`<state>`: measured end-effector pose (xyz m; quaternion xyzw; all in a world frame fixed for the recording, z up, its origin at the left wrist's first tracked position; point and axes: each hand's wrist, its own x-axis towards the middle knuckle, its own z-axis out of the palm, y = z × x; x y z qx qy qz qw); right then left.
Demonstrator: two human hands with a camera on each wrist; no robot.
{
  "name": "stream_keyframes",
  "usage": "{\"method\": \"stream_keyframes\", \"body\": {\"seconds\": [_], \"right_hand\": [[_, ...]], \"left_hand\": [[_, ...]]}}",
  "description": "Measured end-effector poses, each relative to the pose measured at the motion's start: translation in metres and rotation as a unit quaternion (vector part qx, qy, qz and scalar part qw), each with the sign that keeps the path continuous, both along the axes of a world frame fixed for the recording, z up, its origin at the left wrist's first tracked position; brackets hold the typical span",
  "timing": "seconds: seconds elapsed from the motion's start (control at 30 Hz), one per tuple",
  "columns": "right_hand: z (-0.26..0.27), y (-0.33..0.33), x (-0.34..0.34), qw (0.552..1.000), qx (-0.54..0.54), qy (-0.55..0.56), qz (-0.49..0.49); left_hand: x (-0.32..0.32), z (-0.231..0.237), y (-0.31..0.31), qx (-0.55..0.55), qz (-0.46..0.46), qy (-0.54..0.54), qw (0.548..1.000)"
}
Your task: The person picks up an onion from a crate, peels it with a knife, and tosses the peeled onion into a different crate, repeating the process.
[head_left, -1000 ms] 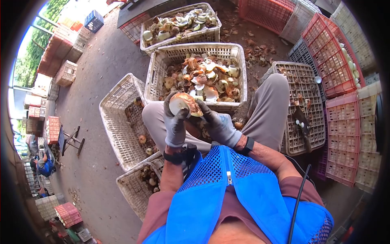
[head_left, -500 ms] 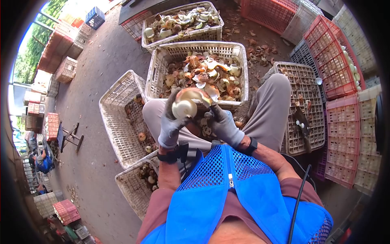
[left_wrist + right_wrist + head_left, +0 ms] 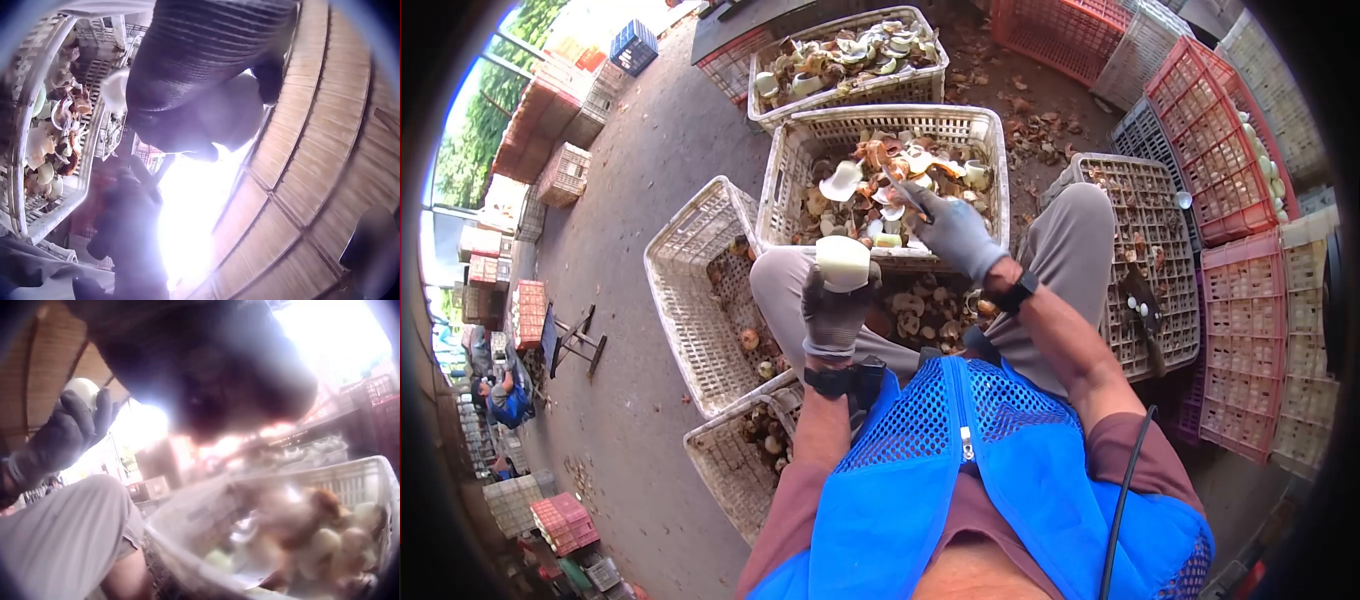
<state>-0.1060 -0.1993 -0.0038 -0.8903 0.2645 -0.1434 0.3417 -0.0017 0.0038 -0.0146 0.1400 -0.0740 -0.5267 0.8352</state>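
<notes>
My gloved left hand (image 3: 837,305) grips a peeled onion (image 3: 843,262), pale and smooth, its flat cut end facing up. In the right wrist view the same onion (image 3: 84,390) shows above the fingers. My gloved right hand (image 3: 953,235) is over the near side of the middle crate (image 3: 880,118) and holds a small knife (image 3: 897,188), its thin blade pointing away. A white curved piece of onion layer (image 3: 841,182) is over the crate's contents, left of the blade. Inside that crate lie brown onion skins (image 3: 878,155) and pale layers.
Another crate of onion scraps (image 3: 850,60) stands behind. On the left, a tilted crate (image 3: 700,290) and a lower crate (image 3: 730,460) hold some onions. An upturned crate (image 3: 1155,330) is at the right knee, beside stacked red crates (image 3: 1210,140). More scraps lie between the legs.
The brown outer skin and a thick layer have come off the onion, which is now pale all round. My right hand has moved away from it, forward and right over the crate.
</notes>
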Motion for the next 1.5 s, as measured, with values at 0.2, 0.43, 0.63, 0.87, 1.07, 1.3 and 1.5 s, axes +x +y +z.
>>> {"method": "stream_keyframes", "body": {"seconds": [0.2,0.43,0.63,0.87,1.07,1.3,1.5], "right_hand": [[0.000,0.060,-0.019,0.894,0.425,-0.141,-0.009],[-0.006,0.074,-0.034,0.665,0.731,-0.153,-0.012],[-0.026,0.062,-0.044,0.420,0.891,-0.153,0.075],[0.026,0.022,-0.079,0.468,0.826,-0.314,0.014],[0.080,-0.121,-0.170,0.612,0.581,-0.536,-0.019],[0.246,-0.368,-0.261,0.707,0.185,-0.516,-0.447],[0.161,-0.369,-0.218,0.797,0.053,-0.431,-0.420]], "left_hand": [[-0.011,0.005,-0.020,0.264,0.068,-0.371,0.888],[-0.018,0.039,-0.026,0.347,0.044,-0.774,0.528],[-0.023,0.051,-0.021,0.285,0.005,-0.550,0.785],[0.005,0.020,-0.006,0.268,0.021,-0.459,0.847],[-0.003,0.028,-0.010,0.279,-0.023,-0.498,0.821],[-0.004,0.021,-0.018,0.291,-0.056,-0.481,0.825],[-0.001,0.016,-0.017,0.281,-0.040,-0.490,0.825]]}}
